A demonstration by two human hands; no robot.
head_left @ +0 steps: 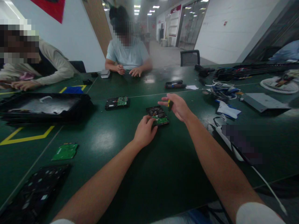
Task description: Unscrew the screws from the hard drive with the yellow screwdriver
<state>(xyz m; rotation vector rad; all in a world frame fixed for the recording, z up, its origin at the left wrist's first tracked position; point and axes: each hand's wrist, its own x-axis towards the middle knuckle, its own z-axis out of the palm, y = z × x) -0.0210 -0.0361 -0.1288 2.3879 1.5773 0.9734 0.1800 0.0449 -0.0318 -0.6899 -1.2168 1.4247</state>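
Here, black hard drive (157, 115), green circuit board up, left hand (145, 130) steadying

No text or label is sharp enough to read.

On the dark green table (112, 149), the black hard drive with a green circuit board (157, 115) lies before the person, the left hand (145, 130) on its near edge and the right hand (177, 107) just above its far right corner. A second black hard drive (116, 102) lies left of it (farther back). The loose green circuit board (65, 151) lies near left, behind the black perforated panel (35, 193). The white cloth (226, 110) lies right.
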